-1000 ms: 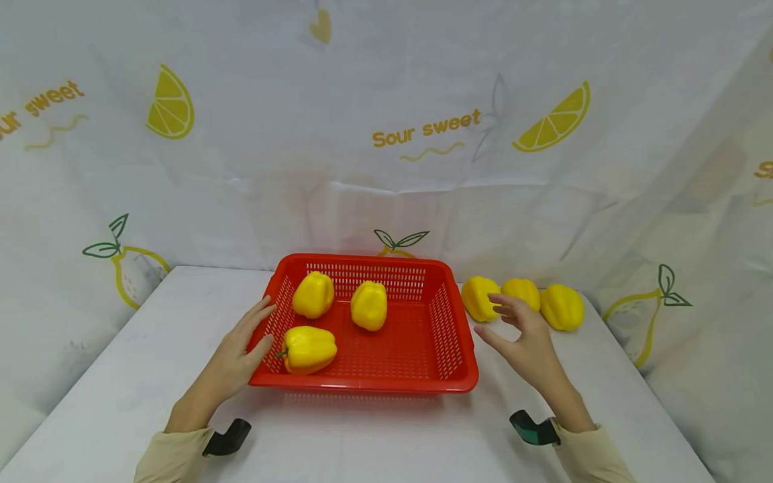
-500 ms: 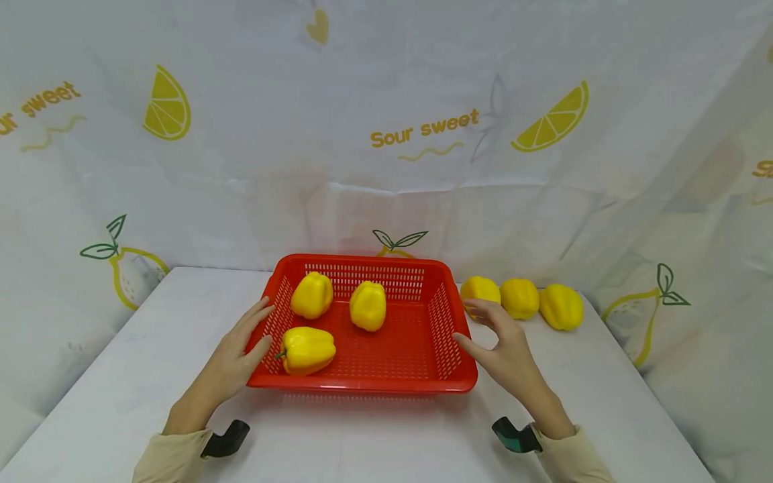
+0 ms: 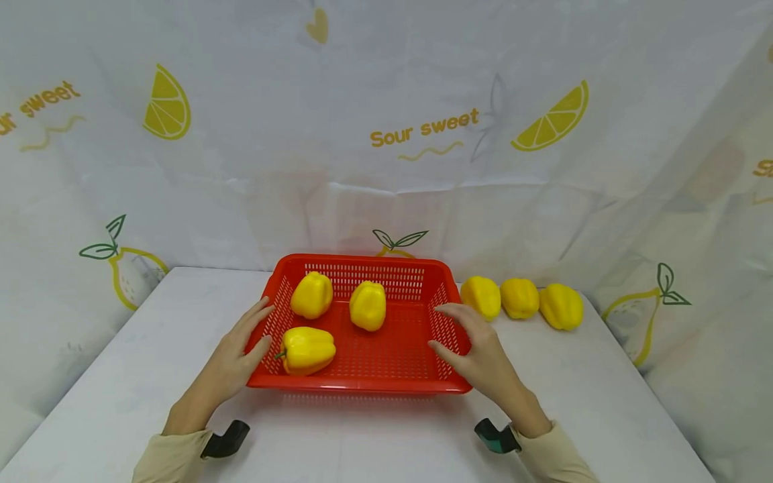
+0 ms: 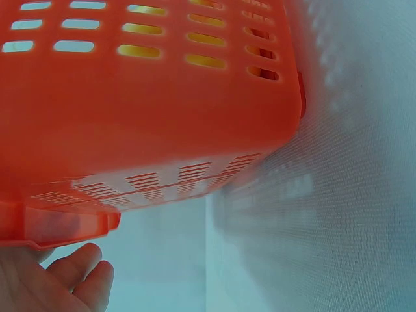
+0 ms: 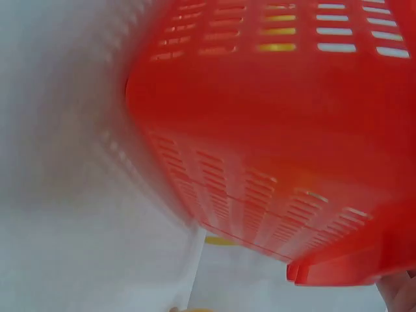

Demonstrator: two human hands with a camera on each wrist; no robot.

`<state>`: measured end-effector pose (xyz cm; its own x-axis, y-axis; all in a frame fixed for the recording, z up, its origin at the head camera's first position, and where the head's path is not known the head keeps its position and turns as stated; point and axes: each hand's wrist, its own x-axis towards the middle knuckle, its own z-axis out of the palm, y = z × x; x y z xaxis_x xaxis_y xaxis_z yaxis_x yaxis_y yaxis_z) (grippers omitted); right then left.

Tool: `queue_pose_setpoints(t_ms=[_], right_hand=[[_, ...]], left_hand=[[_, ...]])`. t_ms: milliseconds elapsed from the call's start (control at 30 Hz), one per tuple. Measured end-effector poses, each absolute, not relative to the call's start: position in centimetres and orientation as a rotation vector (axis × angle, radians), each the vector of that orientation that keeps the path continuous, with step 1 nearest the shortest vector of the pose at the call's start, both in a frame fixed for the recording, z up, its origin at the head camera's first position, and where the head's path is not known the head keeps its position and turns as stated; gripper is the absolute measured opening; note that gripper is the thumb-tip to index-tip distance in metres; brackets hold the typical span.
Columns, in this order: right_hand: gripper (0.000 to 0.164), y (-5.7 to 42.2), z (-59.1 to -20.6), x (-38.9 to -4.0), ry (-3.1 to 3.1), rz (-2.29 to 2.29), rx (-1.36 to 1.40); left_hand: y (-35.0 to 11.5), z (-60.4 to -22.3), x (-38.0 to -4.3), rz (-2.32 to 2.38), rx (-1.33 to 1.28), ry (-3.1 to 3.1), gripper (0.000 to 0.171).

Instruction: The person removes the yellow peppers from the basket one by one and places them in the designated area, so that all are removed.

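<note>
A red plastic basket (image 3: 356, 385) with slotted walls holds three yellow bell peppers: a back-left pepper (image 3: 312, 295), a middle pepper (image 3: 368, 306) and a front-left pepper (image 3: 308, 350) with its green stem showing. My left hand (image 3: 229, 359) is at the basket's left rim, thumb and fingers spread apart. In the left wrist view, left fingers (image 4: 94, 283) lie close outside the lip. My right hand (image 3: 486, 355) reaches over the right rim, thumb and fingers apart, with nothing between them. In the right wrist view, it shows only at the lower right corner, beside the lip.
Right of the basket, three more yellow bell peppers sit in a row: a near pepper (image 3: 480, 297), a middle one and an outer pepper (image 3: 561, 306). The basket stands on a white-covered table (image 3: 362, 443). A lemon-printed white cloth (image 3: 266, 201) hangs behind.
My right hand has moved left, from in front of the outside peppers to over the basket's right rim. The left hand keeps its place, and the basket and peppers stay put.
</note>
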<state>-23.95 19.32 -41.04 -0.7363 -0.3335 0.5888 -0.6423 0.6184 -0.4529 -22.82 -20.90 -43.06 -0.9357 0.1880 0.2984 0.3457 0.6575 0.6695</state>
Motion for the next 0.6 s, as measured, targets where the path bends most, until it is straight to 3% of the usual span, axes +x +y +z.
queue_pose_setpoints(t_ms=[600], right_hand=[[0.055,16.4,-40.1,-23.3,-2.701,0.884,0.932]], left_hand=[[-20.9,-42.7,-22.7,-1.161,-0.439,-2.678,0.051]])
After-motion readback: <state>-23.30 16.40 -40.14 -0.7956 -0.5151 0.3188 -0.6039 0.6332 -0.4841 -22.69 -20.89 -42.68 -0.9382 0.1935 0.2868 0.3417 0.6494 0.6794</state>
